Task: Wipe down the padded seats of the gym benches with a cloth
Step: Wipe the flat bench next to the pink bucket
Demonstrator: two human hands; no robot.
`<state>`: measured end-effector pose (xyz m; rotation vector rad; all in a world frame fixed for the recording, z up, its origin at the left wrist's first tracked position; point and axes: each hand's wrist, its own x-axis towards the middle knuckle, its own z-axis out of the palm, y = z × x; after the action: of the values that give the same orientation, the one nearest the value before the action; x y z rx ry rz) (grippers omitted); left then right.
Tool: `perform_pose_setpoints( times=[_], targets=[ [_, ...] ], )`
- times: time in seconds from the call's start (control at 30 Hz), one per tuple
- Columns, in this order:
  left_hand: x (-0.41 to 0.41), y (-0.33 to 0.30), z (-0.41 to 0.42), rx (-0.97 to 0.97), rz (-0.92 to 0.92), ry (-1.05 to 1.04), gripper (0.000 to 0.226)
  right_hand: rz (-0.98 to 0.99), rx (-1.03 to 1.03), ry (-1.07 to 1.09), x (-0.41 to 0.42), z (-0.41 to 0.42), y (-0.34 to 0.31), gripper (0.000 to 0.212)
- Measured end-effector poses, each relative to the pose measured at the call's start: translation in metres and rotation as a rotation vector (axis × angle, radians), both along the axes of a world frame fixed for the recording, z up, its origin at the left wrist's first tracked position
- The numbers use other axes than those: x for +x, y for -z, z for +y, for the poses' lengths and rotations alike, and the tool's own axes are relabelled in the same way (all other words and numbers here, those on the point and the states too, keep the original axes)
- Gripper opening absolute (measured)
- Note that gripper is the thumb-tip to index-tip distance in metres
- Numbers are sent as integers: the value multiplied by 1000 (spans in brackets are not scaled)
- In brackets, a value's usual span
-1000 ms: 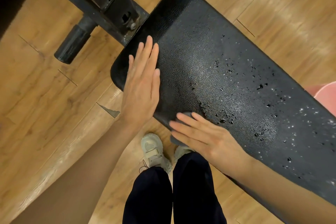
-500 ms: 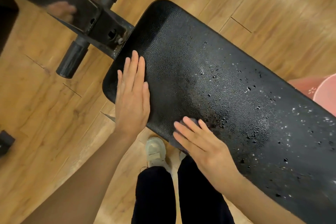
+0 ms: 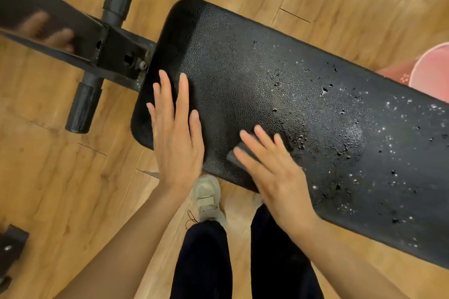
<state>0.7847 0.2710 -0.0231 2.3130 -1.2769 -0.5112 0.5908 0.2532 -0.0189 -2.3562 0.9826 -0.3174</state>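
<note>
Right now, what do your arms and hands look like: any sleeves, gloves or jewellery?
Both forearms are bare, with no sleeves in view. The left hand and right hand wear no gloves, and no watch or bracelet shows. The right hand is motion-blurred, so rings cannot be ruled out.

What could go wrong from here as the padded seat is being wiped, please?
The cloth is small and mostly hidden under the flat right hand, so it may slip out. Droplets cover the far part of the seat; strokes could smear or miss them. The left hand rests on the seat's end, which may go unwiped.
</note>
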Motion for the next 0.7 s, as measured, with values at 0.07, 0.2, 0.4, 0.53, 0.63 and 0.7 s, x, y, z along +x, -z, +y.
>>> perform_pose_setpoints(
  times=[0.07,0.2,0.4,0.53,0.63,0.7],
  targets=[
    [3,-3,-4,1,-5,88,54,-22,-51,141,22,-34,5,31],
    [10,-2,-33,-43,-53,315,54,-41,-68,495,56,-67,11,33],
    [7,8,-55,1,-200,390,55,-6,1,351,24,19,0,32],
    [6,10,-55,7,-233,400,56,-35,-62,484,58,-69,10,31],
    [6,10,-54,19,-248,400,55,-53,-53,630,74,-90,10,34],
    [5,10,-54,20,-250,400,56,-57,-36,648,68,-56,6,35]
  ],
)
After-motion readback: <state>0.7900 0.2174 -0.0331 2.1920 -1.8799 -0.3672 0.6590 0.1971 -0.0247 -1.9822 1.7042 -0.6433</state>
